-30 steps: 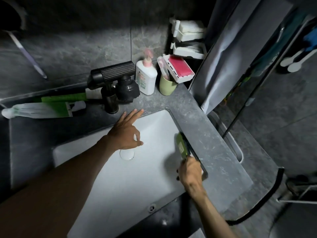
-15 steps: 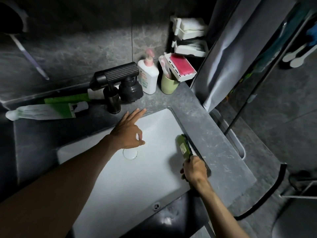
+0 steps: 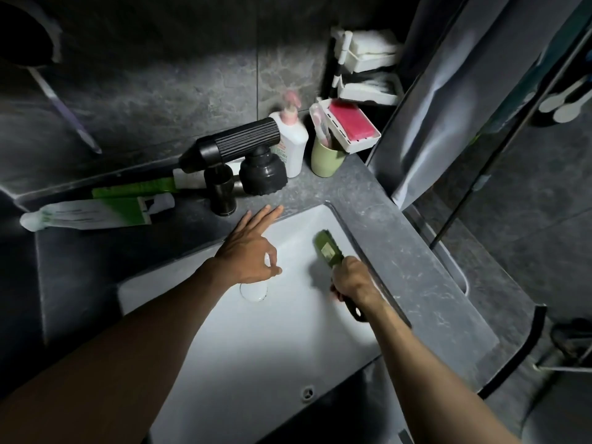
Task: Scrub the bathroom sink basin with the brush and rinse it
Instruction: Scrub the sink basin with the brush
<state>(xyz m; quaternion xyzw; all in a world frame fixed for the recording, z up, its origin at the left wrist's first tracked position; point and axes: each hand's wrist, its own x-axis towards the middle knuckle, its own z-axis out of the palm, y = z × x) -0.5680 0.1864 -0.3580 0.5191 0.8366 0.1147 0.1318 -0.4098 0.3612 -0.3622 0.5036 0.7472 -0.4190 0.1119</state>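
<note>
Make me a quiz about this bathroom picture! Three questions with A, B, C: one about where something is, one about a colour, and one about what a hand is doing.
1. Where does the green cup stand?
A. In the sink
B. On the counter, beside the white pump bottle
C. On the floor

2. What colour is the brush?
A. Red
B. Blue
C. Green

3. What is the right hand doing?
A. Gripping the brush handle
B. Lying flat on the counter
C. Turning the tap

Answers:
1 B: the cup is at the counter's back corner, next to the bottle.
2 C: its back is olive green.
3 A: its fingers curl round the handle, with the brush head over the basin.
</note>
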